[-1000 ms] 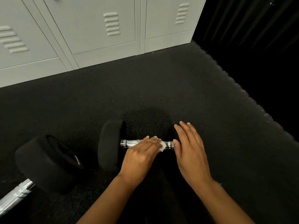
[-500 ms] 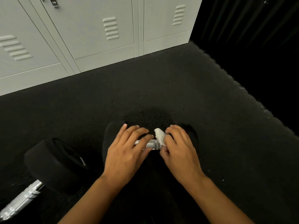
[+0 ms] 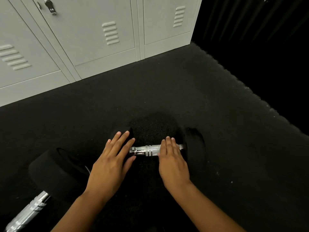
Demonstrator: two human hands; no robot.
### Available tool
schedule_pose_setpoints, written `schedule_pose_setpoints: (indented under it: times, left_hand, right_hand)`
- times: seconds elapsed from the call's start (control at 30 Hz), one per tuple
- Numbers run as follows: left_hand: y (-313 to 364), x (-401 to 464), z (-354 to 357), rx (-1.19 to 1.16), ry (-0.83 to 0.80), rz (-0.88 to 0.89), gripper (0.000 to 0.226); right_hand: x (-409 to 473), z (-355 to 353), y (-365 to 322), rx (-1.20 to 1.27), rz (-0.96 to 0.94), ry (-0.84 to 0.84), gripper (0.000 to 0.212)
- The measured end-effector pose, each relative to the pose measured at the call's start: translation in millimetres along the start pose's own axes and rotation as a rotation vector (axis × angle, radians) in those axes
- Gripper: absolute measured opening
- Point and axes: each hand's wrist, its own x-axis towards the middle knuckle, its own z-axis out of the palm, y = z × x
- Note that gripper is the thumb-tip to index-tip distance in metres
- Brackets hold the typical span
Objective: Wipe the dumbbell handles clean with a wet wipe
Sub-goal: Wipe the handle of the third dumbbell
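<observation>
A dumbbell lies crosswise on the black floor mat; its chrome knurled handle shows between my hands. My left hand rests flat, fingers straight and spread, on the dumbbell's black left head. My right hand lies over the right part of the handle, fingers straight across it, next to the black right head. The wet wipe is not visible; anything beneath the right palm is hidden.
A second dumbbell lies at the lower left, with a black head and a chrome handle running off the frame. Grey metal lockers stand along the back. The mat's edge runs diagonally on the right, with darkness beyond.
The wipe went from my left hand to my right, then out of sight under it. My right hand slid right along the handle; my left hand moved onto the left head.
</observation>
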Motion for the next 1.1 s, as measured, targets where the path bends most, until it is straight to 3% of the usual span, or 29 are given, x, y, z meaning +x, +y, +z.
schedule_pose_setpoints:
  times: [0.2,0.27,0.3,0.5,0.6,0.67,0.77,0.87,1.1]
  left_hand:
    - [-0.7,3.4,3.9,-0.117,0.038,-0.039,0.055]
    - [-1.1,3.6,5.9,-0.135,0.046,-0.044,0.055]
    - [-1.3,3.8,6.3,-0.145,0.05,-0.049,0.054]
    - [-1.8,2.5,8.0,-0.183,0.061,-0.057,0.054]
    - [-1.8,2.1,8.4,-0.191,0.064,-0.052,0.051]
    - [-2.9,3.4,8.3,-0.202,0.056,-0.05,0.052]
    - [-4.1,3.1,6.4,-0.215,0.044,-0.04,0.056]
    - [-4.4,2.7,7.2,-0.222,0.045,-0.035,0.058]
    - [-2.9,4.7,7.4,-0.272,0.077,-0.048,0.052]
  right_hand:
    - [-3.5,-2.0,4.5,-0.045,0.05,-0.048,0.061]
    - [5.6,-13.9,2.5,-0.038,0.031,-0.032,0.055]
    - [10.5,-14.3,1.7,-0.073,0.028,-0.101,0.051]
    - [0.8,-8.0,-0.2,-0.057,0.065,-0.073,0.055]
    - [17.0,-7.7,-4.7,-0.094,0.073,-0.054,0.041]
    - [17.1,-8.6,-4.8,-0.119,0.075,-0.048,0.019]
    - [4.5,-8.2,0.0,-0.114,0.069,-0.081,0.034]
    - [10.5,-9.6,-3.0,-0.104,0.068,-0.093,0.021]
    - [-3.4,-12.7,-3.9,-0.13,0.094,-0.102,0.036]
